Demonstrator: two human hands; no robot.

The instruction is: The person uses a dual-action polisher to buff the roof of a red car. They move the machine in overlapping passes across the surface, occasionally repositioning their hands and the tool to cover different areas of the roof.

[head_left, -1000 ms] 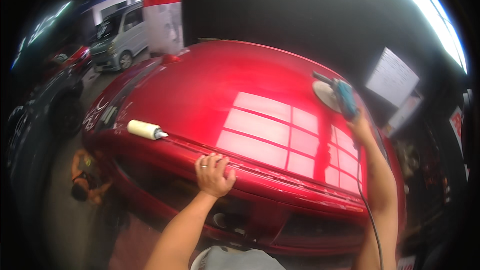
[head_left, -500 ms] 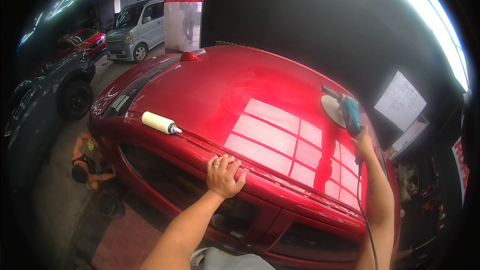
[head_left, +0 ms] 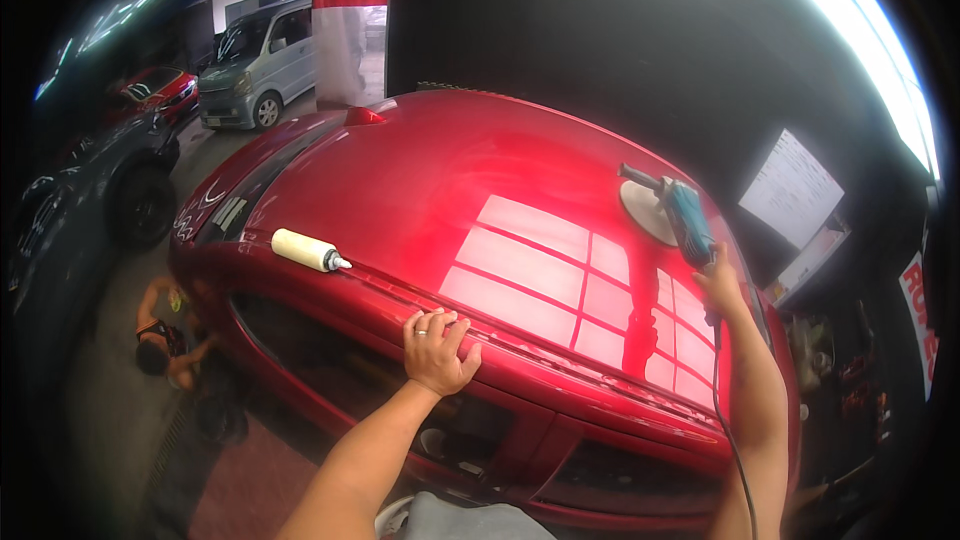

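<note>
The right hand (head_left: pixel 720 280) clasps a teal, round-padded polisher (head_left: pixel 687 221) slanting forward-left; the left hand (head_left: pixel 438 355) rests spread on a glossy red car (head_left: pixel 410 190).

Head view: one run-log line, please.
left hand: on edge of red roof | right hand: gripping teal polisher, pad at roof | cream bottle: lying on side

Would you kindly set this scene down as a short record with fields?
Left hand: resting on the near edge of the red car roof
Right hand: gripping the teal polisher
Pad: round, pale, on the roof's far side
Cord: trailing toward the lower edge
Bottle: cream, lying on its side
Background: silver van, upper left
</note>
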